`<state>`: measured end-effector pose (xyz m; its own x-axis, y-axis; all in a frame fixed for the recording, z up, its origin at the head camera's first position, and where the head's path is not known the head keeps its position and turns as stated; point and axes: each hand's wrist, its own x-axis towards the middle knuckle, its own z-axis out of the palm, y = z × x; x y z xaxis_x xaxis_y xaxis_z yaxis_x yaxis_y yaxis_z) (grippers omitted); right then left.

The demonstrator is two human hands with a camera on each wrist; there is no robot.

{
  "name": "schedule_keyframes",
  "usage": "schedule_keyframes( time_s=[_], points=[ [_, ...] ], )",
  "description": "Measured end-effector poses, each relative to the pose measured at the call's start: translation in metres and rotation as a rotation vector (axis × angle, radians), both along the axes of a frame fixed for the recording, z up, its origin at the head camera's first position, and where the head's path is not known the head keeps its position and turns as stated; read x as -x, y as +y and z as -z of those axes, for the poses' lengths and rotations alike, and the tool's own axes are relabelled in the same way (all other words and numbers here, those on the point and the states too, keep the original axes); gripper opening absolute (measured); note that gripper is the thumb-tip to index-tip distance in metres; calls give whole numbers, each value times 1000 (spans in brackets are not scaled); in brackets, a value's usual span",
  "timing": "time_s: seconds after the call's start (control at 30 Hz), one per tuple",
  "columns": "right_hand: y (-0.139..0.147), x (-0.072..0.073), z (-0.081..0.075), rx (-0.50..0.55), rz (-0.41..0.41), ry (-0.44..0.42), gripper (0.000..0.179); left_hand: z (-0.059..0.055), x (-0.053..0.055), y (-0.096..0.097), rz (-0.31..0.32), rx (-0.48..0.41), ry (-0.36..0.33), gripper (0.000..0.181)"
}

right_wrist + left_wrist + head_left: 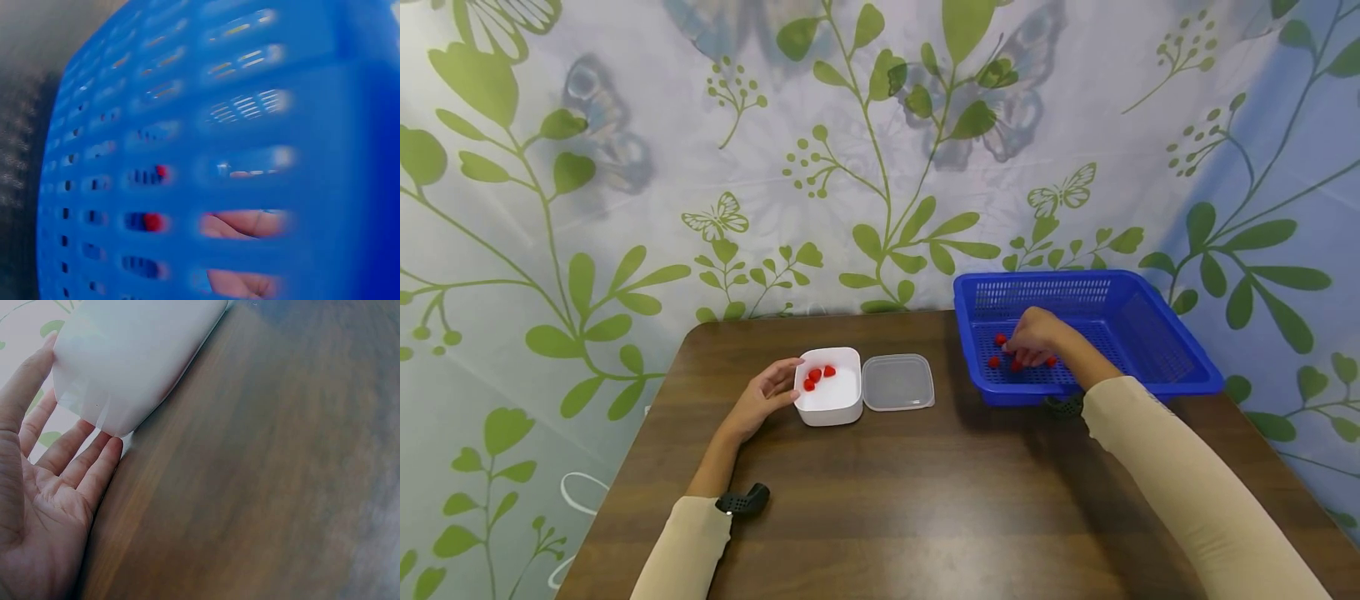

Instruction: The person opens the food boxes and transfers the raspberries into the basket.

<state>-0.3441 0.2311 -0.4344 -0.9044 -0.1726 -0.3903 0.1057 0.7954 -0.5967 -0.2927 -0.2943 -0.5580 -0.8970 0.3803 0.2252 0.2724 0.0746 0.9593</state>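
Note:
My left hand [765, 393] rests against the left side of a white square box [827, 417], thumb and fingers spread along its wall. In the left wrist view, the fingertips [111, 447] touch the box's lower edge. Several small red strawberry-shaped pieces [829, 371] lie inside the box. My right hand [1034, 337] reaches down into a blue plastic basket [1165, 350], fingers pointing at its floor. Red pieces [994, 362] lie around the fingertips, one [1016, 365] right under them; I cannot tell whether it is pinched. The basket wall hides much of this hand in the right wrist view.
A translucent lid [898, 383] lies flat on the brown wooden table [880, 500], just right of the box. Behind the table hangs a leaf-patterned cloth [865, 167]. A white cord [580, 492] hangs beyond the left table edge.

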Motion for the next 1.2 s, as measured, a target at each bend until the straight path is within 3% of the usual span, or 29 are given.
schedule_keyframes(
  time_s=[0.83,1.2],
  points=[
    [-22,-28,-55,-21,-105,237,30,-4,-4,1,-12,19,-30,55],
    [-44,-41,-74,-36,-131,329,30,1,1,0,-8,11,-13,55]
  ],
)
